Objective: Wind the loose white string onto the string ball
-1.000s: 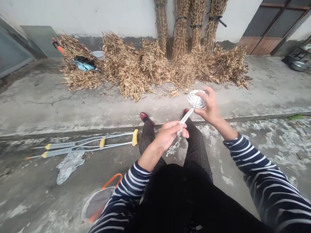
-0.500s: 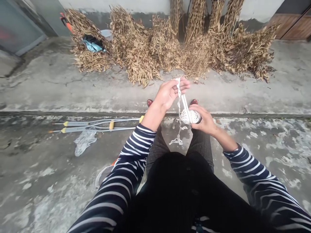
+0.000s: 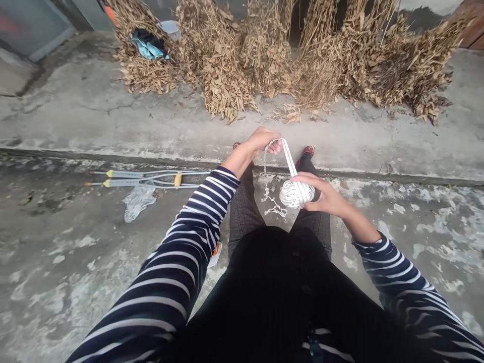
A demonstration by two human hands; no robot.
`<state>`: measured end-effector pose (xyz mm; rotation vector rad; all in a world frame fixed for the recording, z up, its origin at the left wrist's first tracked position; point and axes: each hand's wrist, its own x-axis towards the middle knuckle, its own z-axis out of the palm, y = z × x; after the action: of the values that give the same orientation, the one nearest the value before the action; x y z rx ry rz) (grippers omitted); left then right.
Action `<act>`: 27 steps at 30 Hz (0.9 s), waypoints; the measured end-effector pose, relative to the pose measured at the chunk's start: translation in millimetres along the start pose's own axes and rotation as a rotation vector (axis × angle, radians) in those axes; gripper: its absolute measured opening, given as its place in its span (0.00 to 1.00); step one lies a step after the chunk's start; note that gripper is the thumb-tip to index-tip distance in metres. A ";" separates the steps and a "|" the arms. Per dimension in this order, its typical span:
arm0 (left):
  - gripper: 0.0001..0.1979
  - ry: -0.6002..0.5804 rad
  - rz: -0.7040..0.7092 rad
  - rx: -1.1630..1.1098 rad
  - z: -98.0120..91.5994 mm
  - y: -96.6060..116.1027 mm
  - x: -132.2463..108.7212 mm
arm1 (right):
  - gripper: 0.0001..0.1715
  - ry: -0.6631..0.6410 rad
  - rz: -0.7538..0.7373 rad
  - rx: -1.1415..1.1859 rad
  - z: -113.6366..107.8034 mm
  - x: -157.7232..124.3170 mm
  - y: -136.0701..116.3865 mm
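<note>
My right hand (image 3: pixel 325 195) grips a ball of white cord (image 3: pixel 295 194), thumb below and fingers above it, over my knees. From the ball a flat white strand (image 3: pixel 289 157) runs up, pulled straight, to my left hand (image 3: pixel 267 140). The fingers of that hand are curled closed around the strand. Below my left hand dangles the cord's loose end (image 3: pixel 266 184), twisted, with a frayed, looped tail (image 3: pixel 276 209) beside the ball. Part of the ball is covered by my right fingers.
Crutches (image 3: pixel 151 179) lie on the concrete to the left, with a crumpled clear plastic bag (image 3: pixel 139 202) against them. A low step edge (image 3: pixel 378 182) crosses ahead of my feet. Dried plant bundles (image 3: pixel 230 65) lean along the wall, a blue and black cloth (image 3: pixel 148 45) among them.
My left hand has turned over and closed its fingers on the strand, shifting slightly left and down. The ball has dropped a little in my right hand. The view has tilted downward.
</note>
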<state>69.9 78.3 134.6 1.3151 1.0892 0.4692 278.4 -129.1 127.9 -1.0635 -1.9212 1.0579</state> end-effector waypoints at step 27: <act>0.07 -0.031 0.306 0.242 73.3 -117.0 -73.5 | 0.45 0.434 0.509 0.682 22.4 -3.5 3.3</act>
<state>63.7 -49.9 45.2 1.7099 0.9432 0.5530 262.1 -138.2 114.7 -1.2522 -0.8507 1.4623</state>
